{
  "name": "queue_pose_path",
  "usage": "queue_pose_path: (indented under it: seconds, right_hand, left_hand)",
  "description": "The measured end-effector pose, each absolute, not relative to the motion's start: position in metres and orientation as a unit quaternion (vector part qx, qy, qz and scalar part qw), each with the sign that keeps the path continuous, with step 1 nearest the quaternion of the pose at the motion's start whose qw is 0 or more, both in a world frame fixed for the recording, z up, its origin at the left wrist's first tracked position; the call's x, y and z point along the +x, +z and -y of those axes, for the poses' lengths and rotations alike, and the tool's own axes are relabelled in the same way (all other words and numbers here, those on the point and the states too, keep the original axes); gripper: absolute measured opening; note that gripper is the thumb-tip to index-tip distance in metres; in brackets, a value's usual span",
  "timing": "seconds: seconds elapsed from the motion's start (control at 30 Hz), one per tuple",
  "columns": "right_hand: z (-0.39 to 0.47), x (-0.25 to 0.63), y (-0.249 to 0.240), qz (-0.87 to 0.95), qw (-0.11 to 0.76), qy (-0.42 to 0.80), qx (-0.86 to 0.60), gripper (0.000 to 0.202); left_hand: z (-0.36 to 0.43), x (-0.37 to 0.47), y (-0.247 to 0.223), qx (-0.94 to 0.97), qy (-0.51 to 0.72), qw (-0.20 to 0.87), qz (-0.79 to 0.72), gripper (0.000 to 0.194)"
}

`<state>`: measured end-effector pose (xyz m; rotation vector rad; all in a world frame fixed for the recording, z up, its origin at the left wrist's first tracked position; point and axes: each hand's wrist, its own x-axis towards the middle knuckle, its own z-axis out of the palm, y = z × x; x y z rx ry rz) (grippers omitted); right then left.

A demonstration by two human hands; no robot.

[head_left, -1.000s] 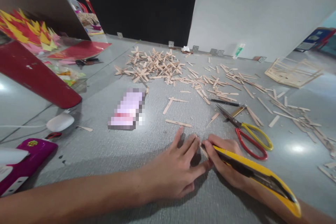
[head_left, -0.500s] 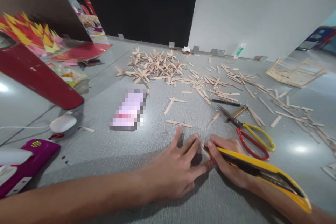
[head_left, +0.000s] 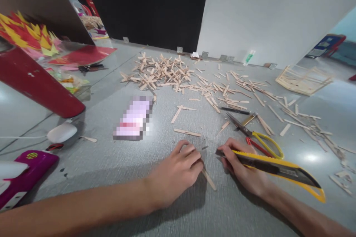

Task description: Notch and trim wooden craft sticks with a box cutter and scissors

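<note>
My right hand (head_left: 241, 163) is closed around a yellow and black utility knife (head_left: 278, 168), whose blade end points left, just above the grey surface. My left hand (head_left: 178, 172) has its fingers curled in over one end of a thin wooden craft stick (head_left: 209, 180); the rest of that stick slants out toward me. A small dark sliver (head_left: 205, 147) lies between the two hands. Just beyond my left hand rests another craft stick (head_left: 187, 132), flat on the surface. Scissors (head_left: 251, 131) with one yellow and one red handle lie beyond my right hand.
A heap of crossed craft sticks (head_left: 160, 72) lies at the back, with loose ones scattered rightward. A pixelated phone (head_left: 133, 118), a white mouse-like object (head_left: 61, 132), a purple device (head_left: 39, 166) and a red cylinder (head_left: 41, 81) are on the left. A stick frame (head_left: 303, 80) stands at right.
My left hand's spread fingers have curled in and pulled back with the craft stick, which now shows below them. My right hand and the knife have come apart from it.
</note>
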<state>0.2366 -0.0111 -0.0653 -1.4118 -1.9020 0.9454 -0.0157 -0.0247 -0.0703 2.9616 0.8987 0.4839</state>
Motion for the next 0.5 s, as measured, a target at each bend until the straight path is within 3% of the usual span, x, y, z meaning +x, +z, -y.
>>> queue_pose_path:
  seconds: [0.2,0.5]
  right_hand:
    - [0.012,0.238,-0.07,0.701,0.309,0.358,-0.534,0.044]
    - [0.016,0.243,-0.077,0.69,0.325,0.377,-0.526,0.026]
  left_hand:
    - [0.021,-0.015,-0.069,0.944,0.133,-0.042,-0.299,0.022]
    - [0.034,-0.011,-0.07,0.92,0.17,-0.029,-0.353,0.018]
